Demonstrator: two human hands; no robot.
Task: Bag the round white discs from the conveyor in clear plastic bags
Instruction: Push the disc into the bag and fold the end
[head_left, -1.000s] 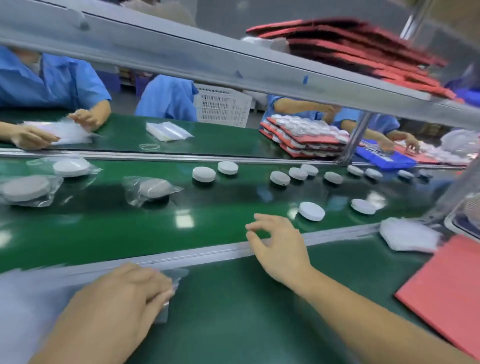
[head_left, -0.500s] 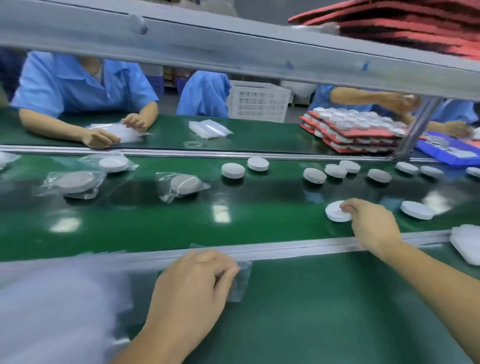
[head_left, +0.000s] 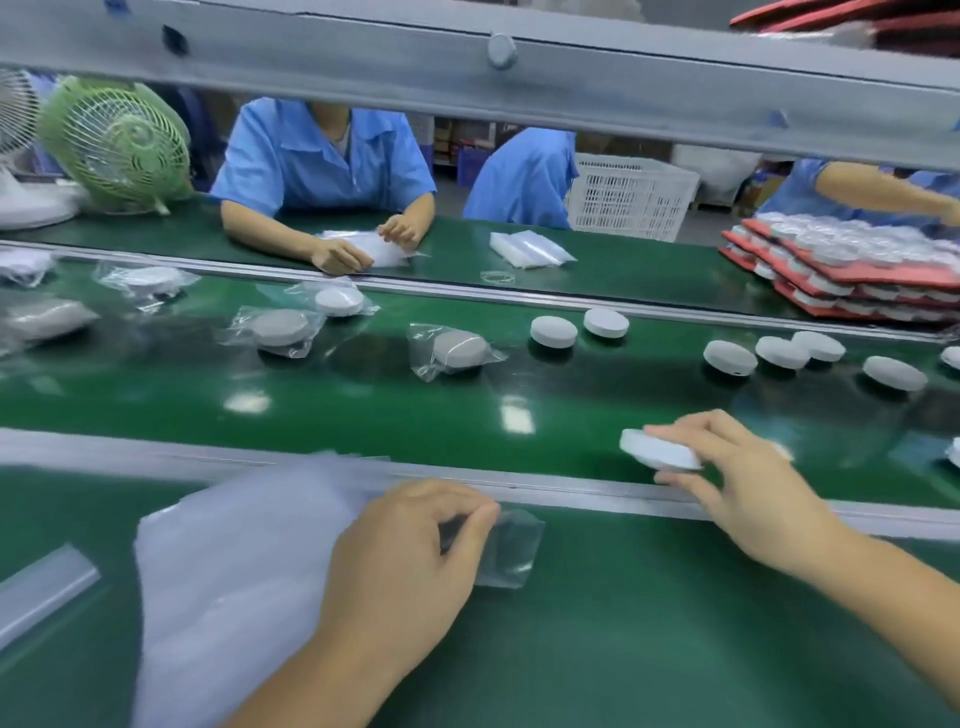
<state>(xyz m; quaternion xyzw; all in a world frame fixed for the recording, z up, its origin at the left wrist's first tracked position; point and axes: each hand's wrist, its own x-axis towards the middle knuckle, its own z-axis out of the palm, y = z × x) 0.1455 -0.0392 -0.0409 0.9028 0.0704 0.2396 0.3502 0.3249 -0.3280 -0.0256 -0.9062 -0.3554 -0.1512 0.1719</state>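
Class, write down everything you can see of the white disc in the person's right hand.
The disc is a round, flat, thick puck, plain white and blurred. It sits slightly tilted at the near edge of the green belt. The right hand pinches it, fingers on top, thumb at its near side. No bag covers it.

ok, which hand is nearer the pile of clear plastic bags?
Left. The left hand lies at the right edge of the pile of clear plastic bags, pinching one bag; the right hand is well off to the right, gripping a round white disc.
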